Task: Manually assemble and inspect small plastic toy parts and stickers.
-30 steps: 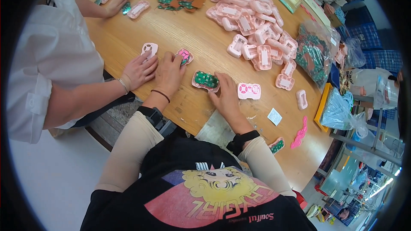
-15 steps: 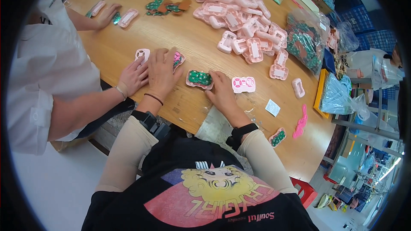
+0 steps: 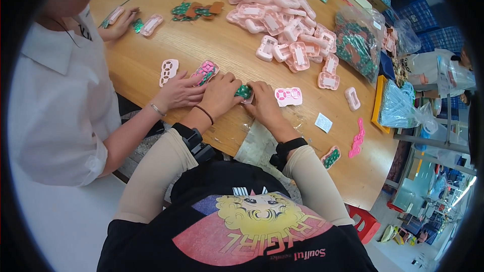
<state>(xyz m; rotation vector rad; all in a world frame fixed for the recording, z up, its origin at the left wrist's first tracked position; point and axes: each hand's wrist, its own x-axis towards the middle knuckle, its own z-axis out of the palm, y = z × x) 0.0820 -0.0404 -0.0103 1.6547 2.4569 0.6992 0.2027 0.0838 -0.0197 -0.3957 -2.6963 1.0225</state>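
Note:
A pink controller shell with a green circuit board (image 3: 244, 91) in it lies on the table in front of me, partly covered by my fingers. My left hand (image 3: 221, 96) grips its left side, fingertips on the board. At its right edge, my right hand (image 3: 264, 105) closes with bent fingers. Just right of that hand is a white faceplate with pink buttons (image 3: 288, 96). To the left, a co-worker's hand (image 3: 180, 90) touches another pink shell (image 3: 207, 72) holding a magenta button pad and green board. Beside it lies a white faceplate with holes (image 3: 169, 72).
Pink shells (image 3: 275, 22) are heaped at the far side, next to a clear bag of green boards (image 3: 357, 43). Several green boards (image 3: 194, 11) lie far left. On the right are a white paper square (image 3: 323, 123), a magenta strip (image 3: 357, 138) and a shell with a board (image 3: 330, 157).
My left hand has moved right, from the magenta-pad shell to the shell with the green board. The co-worker's near hand has shifted right onto the magenta-pad shell, uncovering the white faceplate.

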